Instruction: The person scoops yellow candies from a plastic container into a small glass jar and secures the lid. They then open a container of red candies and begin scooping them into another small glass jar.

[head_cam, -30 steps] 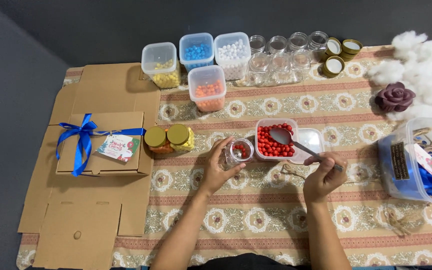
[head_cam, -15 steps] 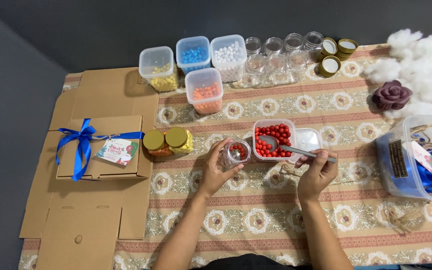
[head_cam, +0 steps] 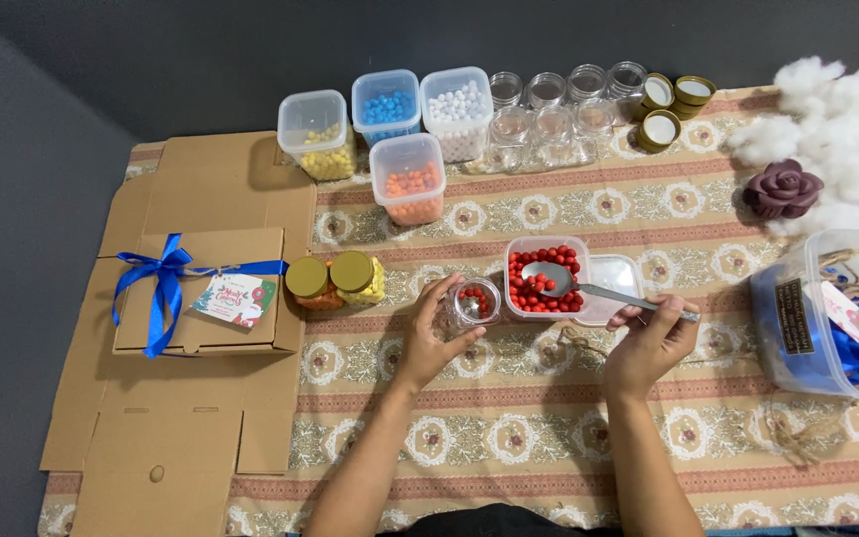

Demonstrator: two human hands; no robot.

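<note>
Spoon [head_cam: 589,290] dipped into red beads [head_cam: 539,283] w/ right hand [head_cam: 653,338] gripping handle end.

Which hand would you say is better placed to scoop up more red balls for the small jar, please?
Probably the right hand: it holds the spoon, whose bowl already sits among the red balls in their tub. The left hand is busy steadying the small jar.

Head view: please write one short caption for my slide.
Left hand holds a small clear jar while right hand dips a spoon into a tub of red beads.
</note>
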